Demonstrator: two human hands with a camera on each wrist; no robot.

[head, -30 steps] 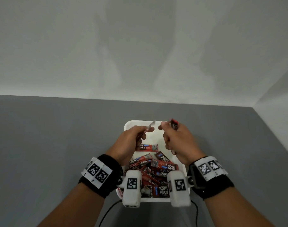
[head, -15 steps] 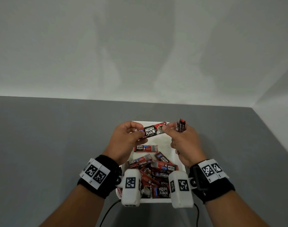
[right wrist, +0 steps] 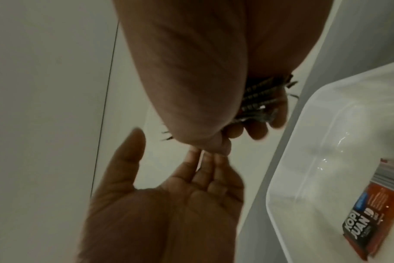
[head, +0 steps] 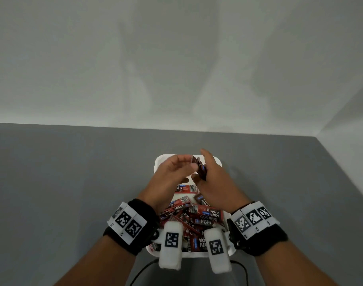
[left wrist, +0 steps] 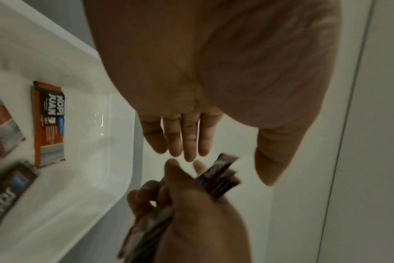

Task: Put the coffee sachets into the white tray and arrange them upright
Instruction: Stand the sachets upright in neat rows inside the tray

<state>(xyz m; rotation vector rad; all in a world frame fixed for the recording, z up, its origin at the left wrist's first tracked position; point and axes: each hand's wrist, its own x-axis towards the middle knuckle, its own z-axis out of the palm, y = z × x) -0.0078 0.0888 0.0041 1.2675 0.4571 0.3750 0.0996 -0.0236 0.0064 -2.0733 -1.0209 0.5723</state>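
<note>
While most coffee sachets [head: 194, 218] lie flat in a loose heap at the near end of the white tray [head: 219, 163], we keep a small stack of sachets [head: 200, 168] edge-on above its bare far end. One single sachet [head: 185, 188] lies alone on the tray floor between heap and stack. That tray sits on a plain grey table [head: 73, 182] that runs to a pale wall [head: 176, 58], with a second wall closing the corner on the right. Our right hand [head: 214, 182] curls its fingers and thumb around the stack. Our left hand [head: 170, 177] is spread, its fingers [left wrist: 187, 138] straight and together, holding nothing, tips just beside the stack.
</note>
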